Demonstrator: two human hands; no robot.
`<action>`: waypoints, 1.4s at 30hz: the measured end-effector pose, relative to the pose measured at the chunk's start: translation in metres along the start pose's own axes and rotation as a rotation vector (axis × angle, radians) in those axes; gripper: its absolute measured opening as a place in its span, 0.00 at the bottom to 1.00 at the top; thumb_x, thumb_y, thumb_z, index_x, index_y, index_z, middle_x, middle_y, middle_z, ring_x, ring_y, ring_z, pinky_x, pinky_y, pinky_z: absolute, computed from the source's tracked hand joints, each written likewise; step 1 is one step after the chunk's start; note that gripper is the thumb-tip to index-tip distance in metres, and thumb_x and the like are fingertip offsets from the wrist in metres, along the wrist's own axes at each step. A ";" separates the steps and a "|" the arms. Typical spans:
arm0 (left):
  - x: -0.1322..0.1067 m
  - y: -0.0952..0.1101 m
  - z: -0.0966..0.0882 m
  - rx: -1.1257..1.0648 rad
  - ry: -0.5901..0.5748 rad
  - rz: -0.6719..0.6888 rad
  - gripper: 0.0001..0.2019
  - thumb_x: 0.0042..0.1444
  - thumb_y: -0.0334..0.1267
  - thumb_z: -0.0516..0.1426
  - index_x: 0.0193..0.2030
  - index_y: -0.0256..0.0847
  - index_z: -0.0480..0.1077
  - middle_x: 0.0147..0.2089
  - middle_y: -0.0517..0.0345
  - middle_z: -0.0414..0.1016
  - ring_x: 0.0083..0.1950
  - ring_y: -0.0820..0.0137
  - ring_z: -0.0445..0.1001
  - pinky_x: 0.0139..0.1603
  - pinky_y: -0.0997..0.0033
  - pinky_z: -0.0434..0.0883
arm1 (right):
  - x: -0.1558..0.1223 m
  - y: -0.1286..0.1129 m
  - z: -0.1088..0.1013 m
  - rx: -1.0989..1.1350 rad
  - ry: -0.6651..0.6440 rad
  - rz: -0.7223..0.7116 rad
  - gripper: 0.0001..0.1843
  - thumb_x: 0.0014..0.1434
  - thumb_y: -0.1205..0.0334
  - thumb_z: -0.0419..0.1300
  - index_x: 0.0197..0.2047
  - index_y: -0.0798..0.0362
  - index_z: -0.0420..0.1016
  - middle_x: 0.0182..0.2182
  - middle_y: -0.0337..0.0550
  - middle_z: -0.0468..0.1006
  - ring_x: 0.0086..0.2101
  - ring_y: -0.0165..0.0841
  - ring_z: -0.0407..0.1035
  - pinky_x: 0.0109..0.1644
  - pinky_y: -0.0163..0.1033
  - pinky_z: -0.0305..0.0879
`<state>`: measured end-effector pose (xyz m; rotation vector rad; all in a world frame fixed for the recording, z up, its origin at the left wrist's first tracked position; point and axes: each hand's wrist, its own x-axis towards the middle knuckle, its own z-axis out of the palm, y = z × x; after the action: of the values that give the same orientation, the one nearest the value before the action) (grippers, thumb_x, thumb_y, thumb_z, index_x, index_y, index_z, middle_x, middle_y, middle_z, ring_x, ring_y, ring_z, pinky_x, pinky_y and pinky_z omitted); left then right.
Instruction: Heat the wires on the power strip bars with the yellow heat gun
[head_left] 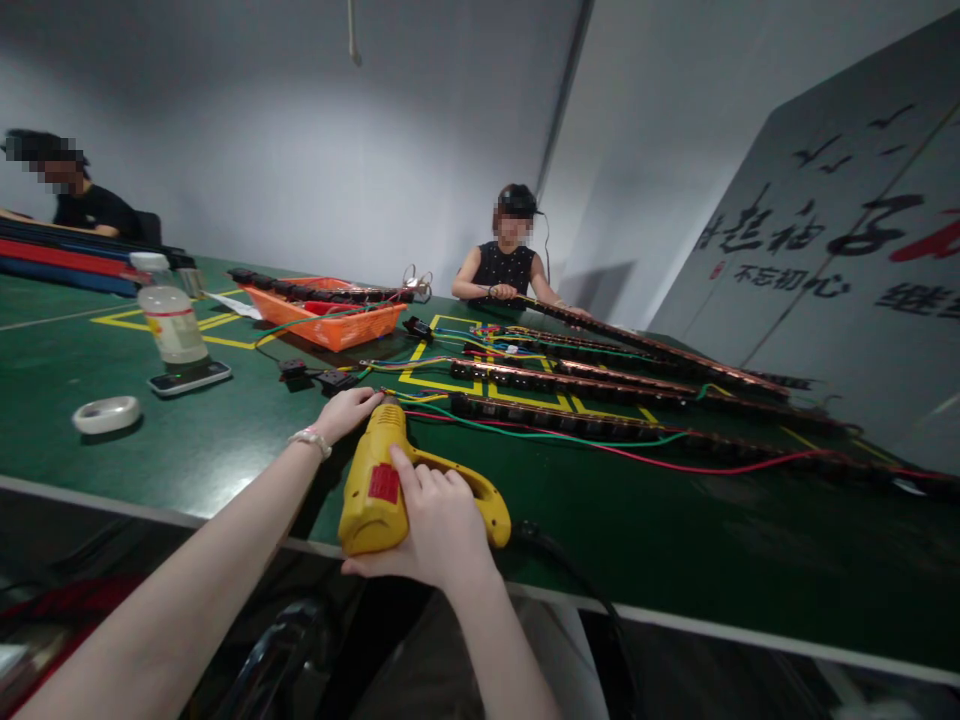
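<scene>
My right hand [446,515] is wrapped round the body of a yellow heat gun [356,495] with a red label. The gun's nozzle points away from me, toward the wire ends. Beyond the nozzle my left hand [346,412] is closed, its fingertips pinching thin coloured wires [424,398]; the exact grip is partly hidden. These wires lead to the nearest long dark bar with copper-coloured strips [551,413]. A green wire [525,434] and a red wire [697,467] run loosely along it. A black connector [335,380] lies just past my left hand.
Several similar bars [592,385] lie across the green table [247,440]. An orange basket [337,330] stands further back. At left are a bottle [174,325], a phone [189,378] and a white tape roll [107,414]. A co-worker [510,255] opposite holds a bar; another person sits far left.
</scene>
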<state>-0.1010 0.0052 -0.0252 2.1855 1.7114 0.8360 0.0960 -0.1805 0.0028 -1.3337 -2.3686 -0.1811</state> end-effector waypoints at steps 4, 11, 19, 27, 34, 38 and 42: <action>0.001 -0.001 0.002 0.020 0.010 -0.004 0.22 0.56 0.56 0.44 0.35 0.42 0.70 0.36 0.54 0.75 0.36 0.66 0.71 0.32 0.73 0.59 | 0.006 0.014 -0.002 -0.006 0.010 -0.010 0.60 0.40 0.25 0.55 0.65 0.58 0.47 0.39 0.49 0.73 0.38 0.40 0.69 0.47 0.46 0.61; 0.004 -0.004 0.006 -0.017 0.010 -0.027 0.22 0.57 0.56 0.44 0.35 0.42 0.69 0.34 0.55 0.74 0.35 0.66 0.70 0.32 0.72 0.59 | 0.006 0.017 0.000 -0.005 0.012 0.074 0.58 0.40 0.25 0.54 0.64 0.57 0.49 0.40 0.50 0.73 0.40 0.42 0.68 0.47 0.48 0.61; 0.006 -0.008 0.005 -0.204 -0.020 -0.074 0.27 0.53 0.62 0.46 0.20 0.39 0.64 0.20 0.60 0.65 0.24 0.71 0.61 0.28 0.71 0.55 | -0.016 0.016 -0.010 0.045 0.006 0.040 0.60 0.38 0.26 0.56 0.66 0.54 0.47 0.38 0.46 0.72 0.37 0.40 0.67 0.44 0.47 0.62; 0.008 -0.018 -0.002 -0.398 -0.116 -0.087 0.23 0.47 0.57 0.53 0.22 0.36 0.68 0.21 0.61 0.65 0.25 0.73 0.60 0.29 0.72 0.56 | -0.040 0.036 -0.027 0.105 -0.015 0.120 0.63 0.31 0.27 0.62 0.65 0.52 0.50 0.43 0.47 0.73 0.42 0.43 0.68 0.49 0.48 0.61; 0.003 -0.010 -0.004 -0.378 -0.060 -0.088 0.25 0.46 0.60 0.53 0.17 0.37 0.65 0.17 0.61 0.62 0.22 0.75 0.57 0.27 0.71 0.54 | -0.065 0.066 -0.044 0.058 -0.030 0.203 0.62 0.32 0.36 0.68 0.65 0.52 0.48 0.48 0.49 0.73 0.46 0.45 0.68 0.50 0.48 0.62; 0.003 -0.009 -0.002 -0.367 -0.020 -0.091 0.27 0.47 0.63 0.50 0.16 0.38 0.63 0.17 0.61 0.61 0.21 0.74 0.57 0.28 0.71 0.55 | -0.076 0.077 -0.049 0.016 -0.005 0.211 0.59 0.36 0.41 0.69 0.66 0.49 0.46 0.48 0.49 0.73 0.45 0.45 0.69 0.48 0.48 0.64; 0.003 -0.007 0.000 -0.283 -0.028 -0.075 0.28 0.49 0.64 0.48 0.16 0.39 0.61 0.16 0.60 0.61 0.21 0.73 0.58 0.27 0.71 0.53 | -0.081 0.079 -0.051 0.009 0.025 0.237 0.58 0.35 0.46 0.70 0.65 0.47 0.46 0.48 0.47 0.73 0.45 0.44 0.69 0.48 0.47 0.65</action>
<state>-0.1063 0.0102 -0.0278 1.9266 1.5446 0.9580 0.2140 -0.2180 0.0082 -1.5842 -2.1658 -0.1164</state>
